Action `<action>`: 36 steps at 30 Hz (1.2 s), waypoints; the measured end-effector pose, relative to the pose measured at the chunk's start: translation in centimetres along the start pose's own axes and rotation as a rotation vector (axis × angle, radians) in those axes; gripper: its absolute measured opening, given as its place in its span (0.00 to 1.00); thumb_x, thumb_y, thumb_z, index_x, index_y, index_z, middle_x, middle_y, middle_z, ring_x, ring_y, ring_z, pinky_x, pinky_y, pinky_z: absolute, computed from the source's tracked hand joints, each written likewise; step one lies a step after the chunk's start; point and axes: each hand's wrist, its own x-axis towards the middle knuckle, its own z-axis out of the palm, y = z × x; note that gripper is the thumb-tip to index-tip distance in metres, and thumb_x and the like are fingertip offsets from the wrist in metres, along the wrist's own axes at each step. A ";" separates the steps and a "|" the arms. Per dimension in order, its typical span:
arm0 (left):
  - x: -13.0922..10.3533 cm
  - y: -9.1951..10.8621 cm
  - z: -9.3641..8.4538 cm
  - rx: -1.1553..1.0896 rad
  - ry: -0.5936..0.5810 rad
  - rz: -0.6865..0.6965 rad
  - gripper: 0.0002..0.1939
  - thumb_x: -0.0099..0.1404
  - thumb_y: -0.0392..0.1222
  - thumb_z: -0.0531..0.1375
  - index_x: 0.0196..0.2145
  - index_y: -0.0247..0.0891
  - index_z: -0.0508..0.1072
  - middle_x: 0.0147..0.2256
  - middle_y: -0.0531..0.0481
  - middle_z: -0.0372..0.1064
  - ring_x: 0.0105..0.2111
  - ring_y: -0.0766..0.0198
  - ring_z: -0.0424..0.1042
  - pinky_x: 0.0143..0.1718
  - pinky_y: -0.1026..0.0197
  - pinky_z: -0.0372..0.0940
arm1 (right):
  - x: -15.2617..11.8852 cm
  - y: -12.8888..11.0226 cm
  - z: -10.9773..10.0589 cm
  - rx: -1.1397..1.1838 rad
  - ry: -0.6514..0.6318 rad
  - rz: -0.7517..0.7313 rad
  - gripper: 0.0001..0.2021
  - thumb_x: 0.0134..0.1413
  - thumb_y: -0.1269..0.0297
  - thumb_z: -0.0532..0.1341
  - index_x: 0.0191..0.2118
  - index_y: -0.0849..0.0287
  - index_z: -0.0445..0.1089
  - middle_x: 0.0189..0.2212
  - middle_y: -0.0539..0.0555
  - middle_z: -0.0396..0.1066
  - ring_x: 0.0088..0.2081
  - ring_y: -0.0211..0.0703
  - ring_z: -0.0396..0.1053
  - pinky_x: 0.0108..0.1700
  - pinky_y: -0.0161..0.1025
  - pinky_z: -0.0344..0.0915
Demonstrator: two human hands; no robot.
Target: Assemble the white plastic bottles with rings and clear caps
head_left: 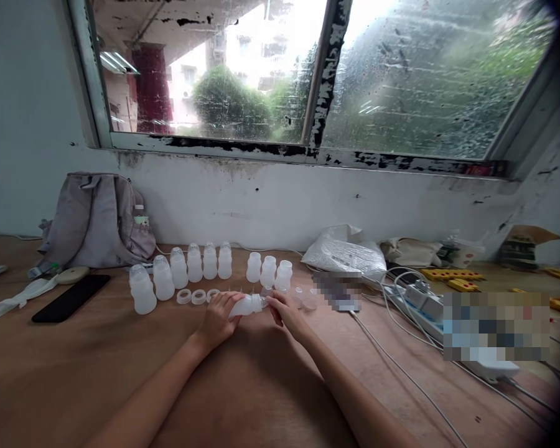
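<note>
My left hand (pixel 220 316) is wrapped round a frosted white baby bottle (pixel 245 305), tipped on its side with its neck toward the right. At that neck end, the fingers of my right hand (pixel 284 309) are closed on a small clear part; its exact kind is hard to make out. White collar rings (pixel 198 297) lie in a row just behind my left hand, partly covered by it. Clear round caps (pixel 309 300) sit to the right of my right hand. Open-necked bottles (pixel 267 272) stand behind, and several capped bottles (pixel 163 277) stand in a curved row at the left.
A black phone (pixel 71 298) and a grey backpack (pixel 91 221) are at the left. Toward the right lie a silvery plastic bag (pixel 348 252), a blurred-out device on a cable, and a white power strip (pixel 415 311) with trailing cords. A wall with windows closes off the wooden table's back.
</note>
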 end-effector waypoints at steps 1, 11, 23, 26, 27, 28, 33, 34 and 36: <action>0.0 0.0 0.0 -0.013 -0.004 0.005 0.19 0.56 0.36 0.54 0.47 0.40 0.61 0.44 0.47 0.64 0.45 0.58 0.62 0.47 0.55 0.56 | 0.0 0.0 0.0 0.014 -0.003 0.010 0.17 0.46 0.54 0.55 0.16 0.58 0.52 0.09 0.41 0.48 0.11 0.28 0.46 0.13 0.29 0.41; 0.6 1.2 -0.4 -0.652 -0.114 -0.390 0.21 0.56 0.47 0.56 0.45 0.35 0.65 0.42 0.44 0.67 0.41 0.56 0.65 0.43 0.58 0.59 | 0.0 -0.5 -0.1 0.214 -0.018 -0.004 0.16 0.41 0.51 0.61 0.33 0.58 0.67 0.26 0.50 0.68 0.26 0.36 0.65 0.23 0.32 0.60; 0.7 2.9 0.0 -0.744 -0.096 -0.553 0.26 0.50 0.52 0.59 0.44 0.37 0.67 0.43 0.45 0.66 0.43 0.54 0.63 0.45 0.57 0.57 | -0.5 -0.7 0.8 0.474 -0.110 0.041 0.16 0.40 0.59 0.64 0.39 0.57 0.69 0.38 0.55 0.69 0.42 0.46 0.64 0.44 0.42 0.59; 0.7 3.1 -0.2 -1.272 -0.367 -0.762 0.28 0.55 0.58 0.52 0.43 0.32 0.67 0.37 0.43 0.68 0.33 0.60 0.67 0.33 0.61 0.62 | -0.6 -0.8 0.8 0.561 -0.158 0.054 0.17 0.42 0.60 0.63 0.41 0.58 0.68 0.41 0.56 0.68 0.44 0.46 0.63 0.45 0.41 0.58; 0.7 3.1 -0.3 -1.467 -0.443 -0.826 0.29 0.56 0.59 0.50 0.44 0.31 0.66 0.35 0.43 0.68 0.30 0.63 0.67 0.29 0.63 0.62 | -0.6 -0.8 0.8 0.587 -0.185 0.054 0.16 0.43 0.60 0.62 0.41 0.58 0.69 0.41 0.56 0.68 0.44 0.46 0.63 0.45 0.41 0.57; 0.6 3.0 -0.3 -1.630 -0.489 -0.878 0.30 0.57 0.60 0.49 0.44 0.30 0.65 0.34 0.43 0.67 0.28 0.65 0.66 0.27 0.64 0.61 | -0.6 -0.9 0.7 0.613 -0.211 0.052 0.15 0.45 0.60 0.61 0.41 0.59 0.69 0.41 0.57 0.68 0.45 0.46 0.63 0.45 0.41 0.57; 0.4 3.1 -0.4 -1.802 -0.473 -0.906 0.23 0.54 0.50 0.57 0.42 0.30 0.66 0.34 0.44 0.66 0.26 0.68 0.66 0.25 0.67 0.60 | -0.6 -1.2 0.6 0.642 -0.261 0.042 0.15 0.45 0.60 0.60 0.41 0.59 0.69 0.41 0.57 0.68 0.40 0.45 0.64 0.40 0.39 0.59; 0.5 3.3 -0.4 -1.742 -0.456 -0.871 0.21 0.53 0.47 0.59 0.42 0.30 0.66 0.34 0.44 0.66 0.26 0.68 0.66 0.25 0.67 0.60 | -0.6 -1.3 0.7 0.623 -0.247 0.038 0.14 0.45 0.60 0.60 0.40 0.59 0.69 0.40 0.57 0.68 0.39 0.44 0.65 0.38 0.39 0.60; 0.6 3.7 -0.5 -1.588 -0.408 -0.800 0.19 0.52 0.44 0.60 0.40 0.31 0.67 0.34 0.45 0.66 0.27 0.68 0.65 0.24 0.67 0.59 | -0.7 -1.4 0.8 0.590 -0.199 0.026 0.13 0.46 0.59 0.60 0.38 0.60 0.70 0.37 0.56 0.69 0.36 0.44 0.65 0.36 0.38 0.60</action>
